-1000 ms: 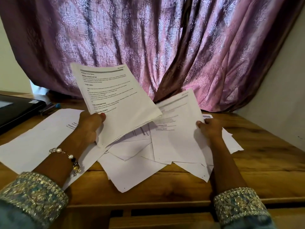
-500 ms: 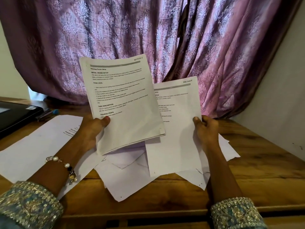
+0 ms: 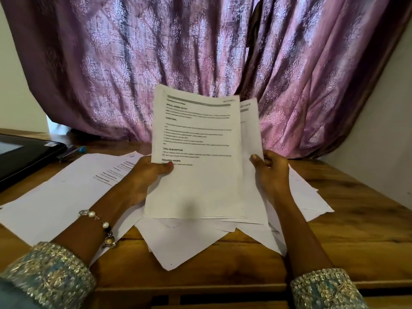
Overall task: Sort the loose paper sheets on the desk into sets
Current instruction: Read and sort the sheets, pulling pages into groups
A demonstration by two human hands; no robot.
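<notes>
A stack of printed sheets (image 3: 196,175) stands upright above the desk, held at its left edge by my left hand (image 3: 147,175), thumb on the front page. Directly behind it is a single printed sheet (image 3: 252,134), mostly covered, and my right hand (image 3: 270,170) pinches its right edge. Under both hands lies a loose pile of white sheets (image 3: 185,244) fanned over the wooden desk (image 3: 356,230). Another printed sheet (image 3: 73,186) lies flat to the left, partly under my left forearm.
A black laptop (image 3: 24,155) sits at the desk's far left, with a pen (image 3: 71,151) beside it. A purple patterned curtain (image 3: 200,52) hangs behind the desk. A white wall (image 3: 379,134) borders the right side.
My right hand lifted its sheet from the pile and brought it left behind the stack. My left hand moved the stack right and turned it upright. The two now overlap.
</notes>
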